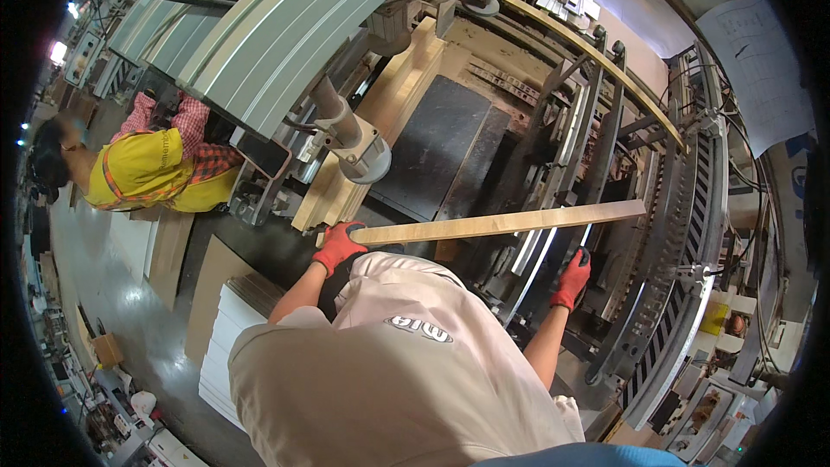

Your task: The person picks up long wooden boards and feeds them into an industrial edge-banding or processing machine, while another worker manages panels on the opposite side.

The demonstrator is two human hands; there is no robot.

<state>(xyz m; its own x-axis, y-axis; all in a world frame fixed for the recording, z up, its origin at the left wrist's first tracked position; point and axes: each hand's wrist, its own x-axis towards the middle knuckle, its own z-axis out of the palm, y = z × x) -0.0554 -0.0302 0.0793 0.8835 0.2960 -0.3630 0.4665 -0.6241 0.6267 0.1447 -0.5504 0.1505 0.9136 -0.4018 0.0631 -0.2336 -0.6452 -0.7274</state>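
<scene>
My left hand point(340, 245), in a red glove with black on it, is closed round the left end of a long, narrow wooden strip point(484, 227). The strip stretches to the right in front of my body, over the machine's metal rails. My right hand point(571, 279), gloved the same way, is below the strip's right part and apart from it. Its fingers point up, loosely bent, with nothing visible in them. Beyond my left hand, several long wooden strips point(380, 134) lie side by side in a stack, under a round press foot point(365, 160) of the machine.
Dark plates point(437, 143) lie inside the machine frame. Grey-green curved covers point(285, 26) overhang at the upper left. A rail with black stripes point(670, 294) runs along the right. A co-worker in a yellow shirt point(147, 169) is at the left. White panels point(226, 346) are stacked at lower left.
</scene>
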